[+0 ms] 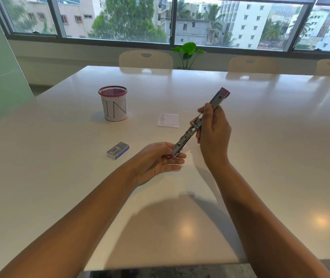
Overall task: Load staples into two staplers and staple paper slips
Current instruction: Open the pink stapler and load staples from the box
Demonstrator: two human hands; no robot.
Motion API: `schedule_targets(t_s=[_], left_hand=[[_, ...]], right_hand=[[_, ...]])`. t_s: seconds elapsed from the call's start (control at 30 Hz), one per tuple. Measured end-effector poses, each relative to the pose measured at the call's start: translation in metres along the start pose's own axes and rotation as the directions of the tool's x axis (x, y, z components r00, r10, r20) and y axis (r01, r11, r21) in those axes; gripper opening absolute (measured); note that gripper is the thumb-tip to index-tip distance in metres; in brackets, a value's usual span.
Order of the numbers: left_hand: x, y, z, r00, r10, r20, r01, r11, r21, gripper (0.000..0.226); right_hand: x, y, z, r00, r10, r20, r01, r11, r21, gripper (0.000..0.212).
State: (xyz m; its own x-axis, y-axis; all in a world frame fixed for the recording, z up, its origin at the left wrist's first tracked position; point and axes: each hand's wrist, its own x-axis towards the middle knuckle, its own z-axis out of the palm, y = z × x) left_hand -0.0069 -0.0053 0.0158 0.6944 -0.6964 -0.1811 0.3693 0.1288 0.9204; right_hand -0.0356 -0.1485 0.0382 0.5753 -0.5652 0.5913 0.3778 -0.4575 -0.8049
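A pink stapler (192, 131) is swung fully open into one long metal strip, held slanting above the white table (280, 157). My right hand (214, 135) grips its middle, fingers curled round the metal channel, with the pink end pointing up and away. My left hand (158, 159) lies palm up under the lower end and pinches that tip between thumb and fingers. A small grey-blue staple box (118, 150) lies shut on the table left of my left hand. One white paper slip (168, 120) lies flat beyond the stapler.
A pink mesh cup (114, 103) wrapped in white paper marked "IN" stands at the back left. Cream chairs (146, 60) line the far edge before a window, with a small green plant (188, 51). The table's near edge runs just below my forearms.
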Motion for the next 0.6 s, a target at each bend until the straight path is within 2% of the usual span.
schedule_targets(t_s=[0.13,0.2,0.3,0.33,0.4,0.43,0.47,0.5,0.57,0.6], left_hand=[[0.0,-0.001,0.001,1.0,0.02,-0.006,-0.019,0.999,0.027,0.016],[0.0,-0.002,0.002,0.999,0.045,-0.009,-0.044,0.998,0.036,0.016],[0.001,-0.002,0.002,0.991,0.103,-0.082,-0.1,0.994,0.037,0.013],[0.002,-0.002,0.001,0.985,0.123,-0.121,-0.119,0.992,0.04,0.012],[0.003,-0.002,-0.002,0.97,0.146,-0.192,-0.141,0.989,0.044,0.01],[0.004,-0.002,-0.003,0.964,0.152,-0.219,-0.146,0.988,0.042,0.01],[0.004,-0.003,-0.004,0.958,0.158,-0.24,-0.153,0.987,0.039,0.01],[0.005,-0.003,-0.004,0.952,0.164,-0.258,-0.161,0.986,0.035,0.01],[0.006,-0.003,-0.005,0.94,0.176,-0.291,-0.176,0.984,0.028,0.013],[0.007,-0.003,-0.005,0.937,0.177,-0.302,-0.177,0.984,0.027,0.015]], right_hand=[[0.004,0.005,-0.001,0.996,0.093,-0.004,-0.093,0.995,-0.023,0.027],[0.006,0.007,-0.002,0.977,0.213,0.007,-0.213,0.977,0.004,0.031],[0.009,0.01,-0.004,0.869,0.465,0.168,-0.488,0.861,0.143,0.036],[0.009,0.011,-0.004,0.82,0.514,0.252,-0.555,0.822,0.13,0.037],[0.006,0.013,-0.002,0.738,0.567,0.365,-0.603,0.797,-0.019,0.043],[0.004,0.014,-0.001,0.728,0.584,0.36,-0.586,0.802,-0.117,0.049],[0.003,0.015,0.0,0.753,0.58,0.311,-0.54,0.815,-0.21,0.053],[0.002,0.017,0.001,0.816,0.526,0.241,-0.46,0.842,-0.281,0.052],[0.001,0.016,0.002,0.934,0.309,0.178,-0.243,0.918,-0.314,0.042],[0.0,0.016,0.002,0.951,0.221,0.218,-0.152,0.943,-0.295,0.036]])
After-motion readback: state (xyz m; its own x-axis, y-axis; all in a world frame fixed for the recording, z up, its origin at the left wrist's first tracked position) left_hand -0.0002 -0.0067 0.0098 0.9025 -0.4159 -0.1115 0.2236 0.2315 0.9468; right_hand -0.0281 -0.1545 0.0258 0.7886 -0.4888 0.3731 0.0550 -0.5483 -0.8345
